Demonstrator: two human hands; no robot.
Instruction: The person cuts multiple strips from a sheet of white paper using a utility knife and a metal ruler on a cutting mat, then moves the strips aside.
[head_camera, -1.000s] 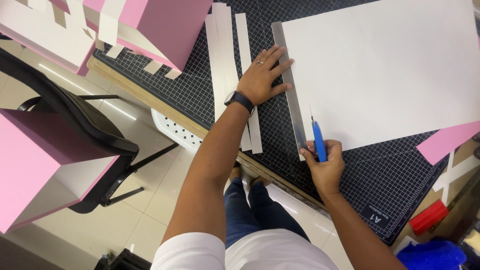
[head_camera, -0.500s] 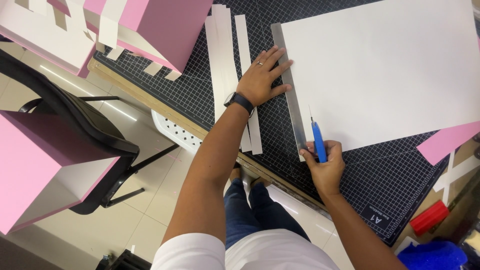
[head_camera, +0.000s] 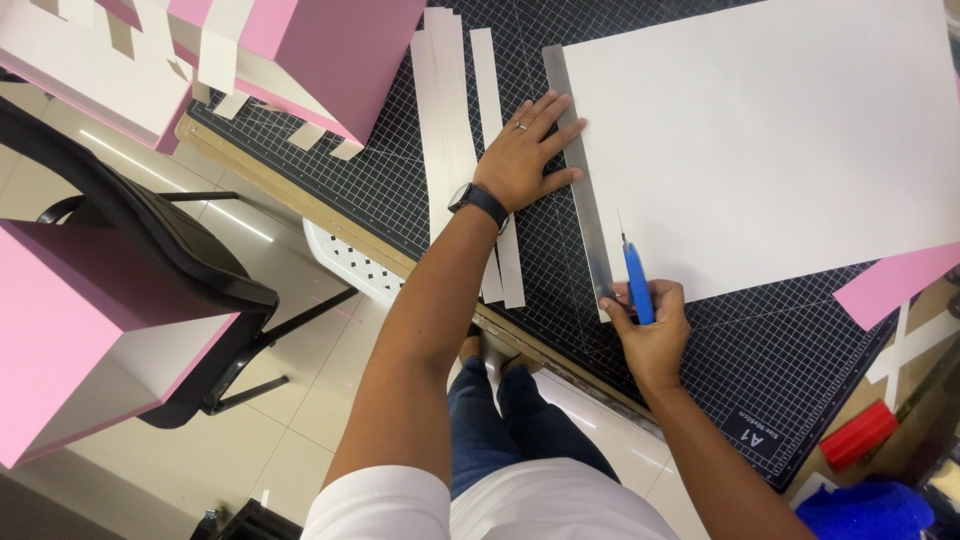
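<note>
So the left hand (head_camera: 522, 150) is flat on a long metal ruler (head_camera: 580, 185), fingers spread wide and pressing it down, nothing gripped, there's a ring on one finger and a dark watch (head_camera: 480, 203) at the wrist. The ruler is a dull grey strip lying right along the left edge of a big white sheet (head_camera: 770, 140), smooth and matte, looks like card or foam board but I can't really tell the thickness from here. The right hand (head_camera: 650, 330) is closed around a blue craft knife (head_camera: 636, 280), thin blade tip poking up against the ruler's edge near the sheet's lower left corner.

Everything sits on a black cutting mat (head_camera: 780, 370) with a fine white grid, small white marking in its near corner. Left of the ruler there's a bunch of narrow white strips (head_camera: 455, 120) lying side by side, long and straight-cut. Up top left are pink boxes (head_camera: 330, 50) with white flaps, another pink box (head_camera: 70, 330) down at the lower left next to a black chair (head_camera: 160, 250). A pink offcut (head_camera: 895, 283) pokes in at the right, with a red block (head_camera: 857, 434) and something blue and bumpy (head_camera: 865, 510) below it
</note>
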